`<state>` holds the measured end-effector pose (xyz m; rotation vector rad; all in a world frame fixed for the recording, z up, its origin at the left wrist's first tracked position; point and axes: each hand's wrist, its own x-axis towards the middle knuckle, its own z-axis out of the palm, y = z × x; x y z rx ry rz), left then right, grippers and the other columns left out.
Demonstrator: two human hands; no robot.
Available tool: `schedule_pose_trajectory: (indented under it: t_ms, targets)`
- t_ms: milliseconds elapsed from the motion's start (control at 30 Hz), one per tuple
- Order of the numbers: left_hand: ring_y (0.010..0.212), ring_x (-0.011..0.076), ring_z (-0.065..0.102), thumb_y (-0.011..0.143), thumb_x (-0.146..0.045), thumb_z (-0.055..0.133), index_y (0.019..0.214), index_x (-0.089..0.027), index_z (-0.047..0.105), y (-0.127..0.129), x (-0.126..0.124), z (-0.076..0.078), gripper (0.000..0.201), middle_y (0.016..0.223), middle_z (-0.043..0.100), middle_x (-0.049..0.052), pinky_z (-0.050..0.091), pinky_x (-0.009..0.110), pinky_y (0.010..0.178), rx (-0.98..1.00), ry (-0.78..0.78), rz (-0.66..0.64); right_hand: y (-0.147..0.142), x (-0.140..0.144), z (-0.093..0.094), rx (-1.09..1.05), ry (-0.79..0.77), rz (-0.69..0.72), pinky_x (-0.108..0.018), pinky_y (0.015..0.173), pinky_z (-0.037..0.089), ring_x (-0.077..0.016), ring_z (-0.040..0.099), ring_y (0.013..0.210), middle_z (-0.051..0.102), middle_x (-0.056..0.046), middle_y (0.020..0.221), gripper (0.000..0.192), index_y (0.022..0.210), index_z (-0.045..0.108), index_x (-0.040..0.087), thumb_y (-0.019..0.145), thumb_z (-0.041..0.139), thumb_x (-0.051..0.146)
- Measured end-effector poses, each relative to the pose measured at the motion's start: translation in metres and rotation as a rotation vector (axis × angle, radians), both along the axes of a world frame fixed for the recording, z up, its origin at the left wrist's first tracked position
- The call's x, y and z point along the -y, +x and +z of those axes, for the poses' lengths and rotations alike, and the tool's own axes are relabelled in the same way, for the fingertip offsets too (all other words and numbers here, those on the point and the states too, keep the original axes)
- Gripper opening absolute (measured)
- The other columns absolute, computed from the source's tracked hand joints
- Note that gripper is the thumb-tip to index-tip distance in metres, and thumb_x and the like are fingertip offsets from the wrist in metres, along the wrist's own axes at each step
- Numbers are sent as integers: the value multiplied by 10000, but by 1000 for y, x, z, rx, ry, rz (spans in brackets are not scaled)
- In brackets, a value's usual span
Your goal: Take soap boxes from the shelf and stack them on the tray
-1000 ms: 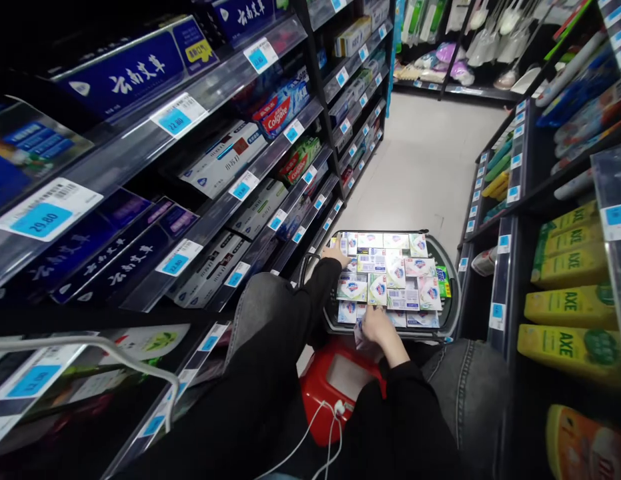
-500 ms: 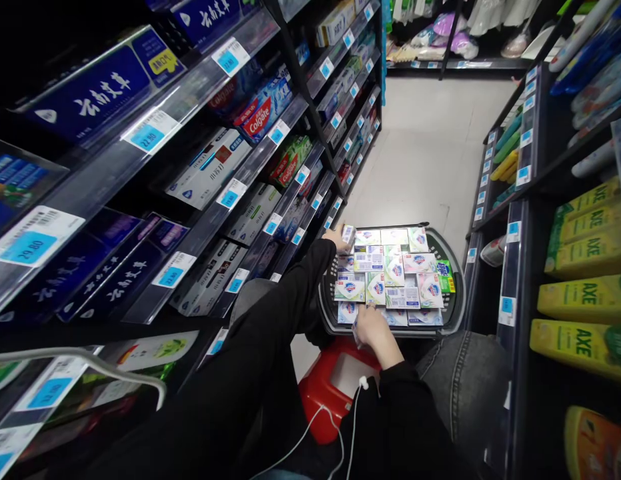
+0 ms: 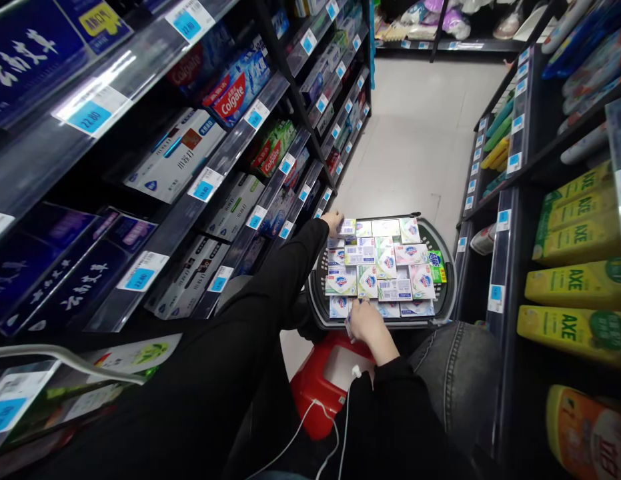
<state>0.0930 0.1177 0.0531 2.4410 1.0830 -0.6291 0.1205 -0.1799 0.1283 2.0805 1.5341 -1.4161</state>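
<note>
A dark basket (image 3: 453,293) stands low in front of me, filled with small white boxes of soap in rows, such as a pink-marked soap box (image 3: 411,254). My left hand (image 3: 333,222) is at the basket's far left corner, its fingers closed on the end of a soap box (image 3: 347,228) that lies over the far row. At the near side, my right hand (image 3: 367,321) is closed, with a pale box edge (image 3: 349,327) showing under its fingers; most of that box is hidden. A green packet (image 3: 437,267) is tucked at the basket's right.
A shelf of toothpaste boxes (image 3: 235,93) rises close on the left, with price tags along its edges. Yellow AXE bottles (image 3: 570,283) line the right shelf. A red stool (image 3: 310,387) is below the basket. White cables (image 3: 335,427) hang before me. Tiled floor (image 3: 405,133) stretches ahead.
The soap box at my left hand has turned from standing on end to lying flatter across the corner. My right hand stays at the near row. The view has shifted slightly.
</note>
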Motion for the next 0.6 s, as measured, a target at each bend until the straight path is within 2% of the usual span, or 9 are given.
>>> schedule_pose_trajectory:
  t_ms: [133, 267, 400, 600]
  targets:
    - [1171, 328, 535, 546, -103, 774, 1301, -85, 516, -3, 2, 6, 798, 1324, 456, 202, 417, 353, 1021, -75, 57, -53, -1, 0, -1, -3, -9, 18, -391, 973, 444, -353, 451, 1299, 328, -307, 1462, 560, 1414, 410, 14, 888, 494, 187]
    - [1131, 305, 558, 588, -140, 770, 1322, -91, 494, -4, 3, 12, 787, 1299, 483, 190, 433, 329, 988, -124, 107, -81, -2, 1, -6, 6, -3, 10, -379, 953, 456, -342, 479, 1273, 368, -299, 1435, 526, 1384, 444, 25, 891, 488, 202]
    - [1143, 289, 549, 569, -100, 759, 1339, -127, 484, -6, 1, 11, 818, 1295, 495, 166, 423, 307, 986, -101, 92, -98, 1, 1, -7, 22, -9, 2, -382, 959, 457, -346, 461, 1297, 345, -302, 1458, 558, 1413, 415, 21, 887, 495, 191]
    - [1134, 299, 558, 535, -77, 777, 1368, -134, 464, -9, 4, 15, 891, 1272, 511, 167, 421, 311, 970, -46, 59, -67, -1, 1, -8, -11, -20, -24, -453, 964, 448, -392, 452, 1292, 310, -337, 1471, 574, 1401, 421, -2, 865, 528, 175]
